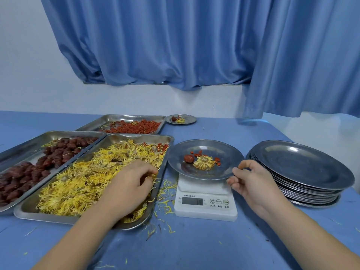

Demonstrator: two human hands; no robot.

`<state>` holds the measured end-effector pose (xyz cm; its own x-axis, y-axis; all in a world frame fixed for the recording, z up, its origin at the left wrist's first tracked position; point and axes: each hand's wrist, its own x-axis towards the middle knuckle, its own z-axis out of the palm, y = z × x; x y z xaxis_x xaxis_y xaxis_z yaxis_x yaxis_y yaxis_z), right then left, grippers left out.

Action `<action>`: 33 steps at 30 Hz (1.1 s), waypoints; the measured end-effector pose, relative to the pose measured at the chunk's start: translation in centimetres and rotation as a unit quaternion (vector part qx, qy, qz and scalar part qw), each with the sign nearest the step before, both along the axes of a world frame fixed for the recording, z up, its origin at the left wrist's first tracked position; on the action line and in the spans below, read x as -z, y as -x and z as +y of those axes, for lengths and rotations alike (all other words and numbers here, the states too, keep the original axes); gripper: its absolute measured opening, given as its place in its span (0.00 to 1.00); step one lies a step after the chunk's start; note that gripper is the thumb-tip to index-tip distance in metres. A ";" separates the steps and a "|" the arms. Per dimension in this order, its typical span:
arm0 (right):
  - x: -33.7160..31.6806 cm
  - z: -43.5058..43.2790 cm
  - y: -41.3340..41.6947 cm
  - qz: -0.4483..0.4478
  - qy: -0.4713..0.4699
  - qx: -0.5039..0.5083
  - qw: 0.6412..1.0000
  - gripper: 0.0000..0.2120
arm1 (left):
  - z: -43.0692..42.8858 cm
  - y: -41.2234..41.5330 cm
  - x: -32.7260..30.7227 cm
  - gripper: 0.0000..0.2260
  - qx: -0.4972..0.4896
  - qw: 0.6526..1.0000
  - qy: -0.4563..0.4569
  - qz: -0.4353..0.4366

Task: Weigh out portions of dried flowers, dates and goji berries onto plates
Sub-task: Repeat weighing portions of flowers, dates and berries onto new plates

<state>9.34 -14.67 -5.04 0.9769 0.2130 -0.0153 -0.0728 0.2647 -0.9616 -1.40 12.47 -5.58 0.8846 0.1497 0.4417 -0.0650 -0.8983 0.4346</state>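
Note:
A white kitchen scale (205, 203) carries a steel plate (224, 152) holding a dried yellow flower (204, 162), one red date (189, 158) and a few goji berries (197, 152). My right hand (251, 180) pinches the plate's near right rim between thumb and fingers. My left hand (132, 178) rests in the tray of dried yellow flowers (81, 184), fingers curled down into the petals; what they grip is hidden. A tray of dates (39, 164) lies at the left. A tray of goji berries (134, 127) lies behind.
A stack of several steel plates (300, 170) stands right of the scale. A small filled plate (181, 119) sits at the back by the wall. Loose petals (165, 191) litter the blue table (194, 246). A blue curtain (175, 45) hangs behind.

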 end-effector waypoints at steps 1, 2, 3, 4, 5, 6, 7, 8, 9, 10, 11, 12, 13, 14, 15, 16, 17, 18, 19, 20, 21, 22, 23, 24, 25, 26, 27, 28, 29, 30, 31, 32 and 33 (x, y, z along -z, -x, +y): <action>-0.3 0.3 -0.3 -0.001 -0.006 0.000 1.000 0.08 | 0.1 0.0 0.2 0.09 0.001 1.000 -0.001 0.002; -0.6 0.7 -0.6 -0.002 -0.012 0.001 1.000 0.08 | 0.1 0.0 0.3 0.09 0.002 1.000 -0.004 0.003; -1.0 1.1 -1.1 -0.002 -0.020 0.003 1.000 0.08 | 0.1 0.0 0.3 0.09 0.004 1.000 -0.009 0.003; -1.3 1.6 -1.7 -0.003 -0.027 0.006 1.000 0.08 | 0.1 -0.1 0.4 0.09 0.007 1.000 -0.018 0.003; -1.8 2.3 -2.4 -0.003 -0.029 0.008 1.000 0.08 | 0.0 -0.1 0.4 0.09 0.011 0.999 -0.032 0.005; -2.2 3.0 -3.3 -0.002 -0.027 0.011 1.000 0.08 | -0.1 -0.1 0.5 0.10 0.015 0.999 -0.050 0.010; -2.6 3.8 -4.2 -0.002 -0.024 0.016 1.000 0.09 | -0.2 -0.1 0.5 0.10 0.018 0.997 -0.069 0.014; -3.0 4.7 -5.3 0.000 -0.019 0.023 1.000 0.09 | -0.2 -0.1 0.6 0.11 0.022 0.996 -0.084 0.017; -3.4 5.6 -6.4 0.002 -0.015 0.030 0.999 0.09 | -0.3 -0.1 0.6 0.11 0.024 0.995 -0.090 0.018; -3.7 6.5 -7.6 0.005 -0.010 0.038 0.999 0.09 | -0.3 -0.1 0.7 0.11 0.024 0.996 -0.087 0.018; -4.0 7.4 -8.8 0.008 -0.005 0.046 0.999 0.10 | -0.3 -0.1 0.7 0.11 0.024 0.997 -0.077 0.017; -4.1 8.3 -9.9 0.011 0.001 0.054 0.998 0.10 | -0.3 0.0 0.7 0.10 0.025 0.997 -0.067 0.017; -4.1 9.1 -11.0 0.016 0.009 0.063 0.998 0.11 | -0.2 0.0 0.7 0.10 0.028 0.998 -0.061 0.018; -4.1 9.9 -12.0 0.019 0.021 0.073 0.997 0.11 | -0.1 0.0 0.7 0.10 0.032 0.998 -0.054 0.019; -3.9 10.7 -13.0 0.020 0.037 0.083 0.996 0.12 | 0.0 0.0 0.7 0.09 0.036 0.998 -0.040 0.021; -3.7 11.4 -13.9 0.019 0.054 0.093 0.994 0.12 | 0.2 -0.1 0.7 0.09 0.041 0.999 -0.020 0.022; -3.5 12.1 -14.7 0.018 0.070 0.102 0.992 0.12 | 0.3 -0.1 0.7 0.08 0.047 0.999 0.001 0.020; -3.2 12.8 -15.6 0.018 0.079 0.109 0.991 0.13 | 0.5 -0.2 0.7 0.08 0.051 0.998 0.016 0.018; -3.0 13.4 -16.4 0.023 0.081 0.114 0.990 0.13 | 0.6 -0.2 0.7 0.08 0.052 0.998 0.026 0.017; -2.8 14.0 -17.2 0.033 0.080 0.117 0.989 0.13 | 0.7 -0.3 0.8 0.08 0.051 0.998 0.031 0.017; -2.7 14.6 -17.8 0.046 0.075 0.118 0.989 0.12 | 0.8 -0.4 0.8 0.08 0.050 0.998 0.034 0.016; -2.5 15.1 -18.4 0.059 0.073 0.118 0.989 0.10 | 0.8 -0.5 0.8 0.08 0.049 0.998 0.037 0.015; -2.4 15.7 -19.0 0.071 0.073 0.119 0.988 0.09 | 0.9 -0.6 0.8 0.08 0.050 0.998 0.041 0.014; -2.3 16.2 -19.5 0.083 0.075 0.117 0.987 0.10 | 0.9 -0.6 0.8 0.08 0.051 0.998 0.045 0.015; -2.2 16.6 -20.0 0.092 0.081 0.115 0.986 0.11 | 1.0 -0.7 0.8 0.08 0.052 0.997 0.047 0.014; -2.1 17.1 -20.4 0.099 0.088 0.115 0.984 0.12 | 1.0 -0.7 0.8 0.08 0.052 0.997 0.049 0.014; -2.0 17.5 -20.8 0.105 0.098 0.116 0.983 0.14 | 1.0 -0.7 0.8 0.08 0.052 0.997 0.051 0.013; -1.9 17.8 -21.2 0.110 0.107 0.117 0.981 0.15 | 1.1 -0.7 0.8 0.08 0.053 0.997 0.053 0.011; -1.8 18.2 -21.4 0.112 0.114 0.120 0.980 0.15 | 1.1 -0.7 0.8 0.09 0.054 0.997 0.055 0.009; -1.8 18.5 -21.5 0.113 0.121 0.124 0.978 0.15 | 1.1 -0.8 0.8 0.09 0.054 0.997 0.057 0.007; -1.7 18.8 -21.5 0.113 0.125 0.127 0.978 0.14 | 1.1 -0.8 0.8 0.09 0.052 0.997 0.059 0.005; -1.6 19.0 -21.5 0.114 0.125 0.128 0.977 0.13 | 1.1 -0.9 0.9 0.09 0.049 0.997 0.059 0.003; -1.4 19.3 -21.5 0.115 0.123 0.126 0.978 0.12 | 1.2 -0.9 0.9 0.09 0.046 0.997 0.059 0.003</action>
